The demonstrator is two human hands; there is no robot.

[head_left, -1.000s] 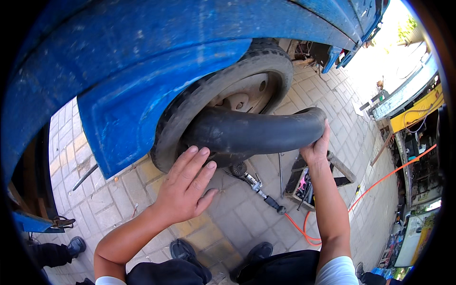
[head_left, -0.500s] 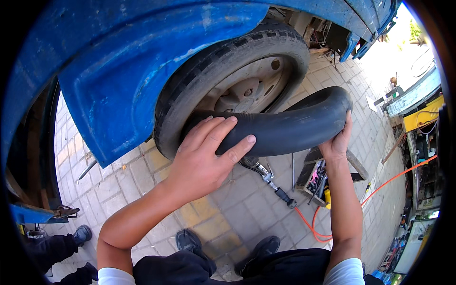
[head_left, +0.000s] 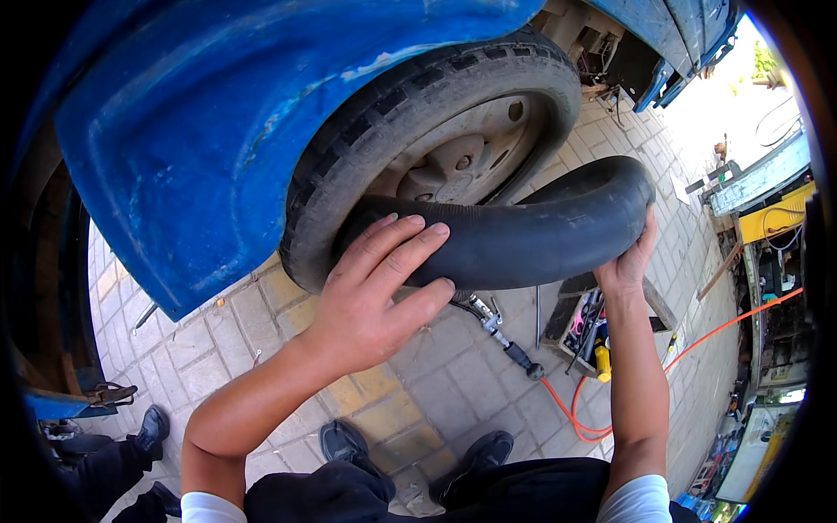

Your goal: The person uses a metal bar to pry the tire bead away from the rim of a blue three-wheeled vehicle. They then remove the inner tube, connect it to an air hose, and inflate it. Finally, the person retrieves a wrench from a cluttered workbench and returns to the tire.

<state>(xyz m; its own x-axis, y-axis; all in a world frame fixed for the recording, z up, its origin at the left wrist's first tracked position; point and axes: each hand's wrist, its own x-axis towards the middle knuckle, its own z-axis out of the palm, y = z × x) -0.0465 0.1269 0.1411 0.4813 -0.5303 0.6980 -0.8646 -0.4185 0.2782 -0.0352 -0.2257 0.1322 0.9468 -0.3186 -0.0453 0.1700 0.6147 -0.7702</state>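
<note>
A black rubber inner tube (head_left: 514, 237), plump and curved, is held in front of the vehicle's wheel (head_left: 436, 148). My left hand (head_left: 375, 292) grips its left part, fingers over the upper side and thumb lower on the near side. Around the tube's right end curls my right hand (head_left: 626, 257), some of its fingers hidden behind the rubber. The tube's left end overlaps the tyre's lower side. Below the tube, an air tool with a metal fitting and black handle (head_left: 516, 353) lies on the paving, joined to an orange hose (head_left: 571, 418).
Blue dented bodywork (head_left: 192, 157) hangs over the wheel. An open toolbox (head_left: 567, 336) with a yellow-handled tool stands by my right forearm. Cluttered shelving (head_left: 780, 288) lines the right side. Another person's dark shoe (head_left: 153, 427) shows at lower left. Brick paving (head_left: 436, 392) lies underfoot.
The view has shifted slightly, so the wheel and bodywork sit differently in it. Both hands keep their hold on the inner tube, and my left thumb sits a little lower.
</note>
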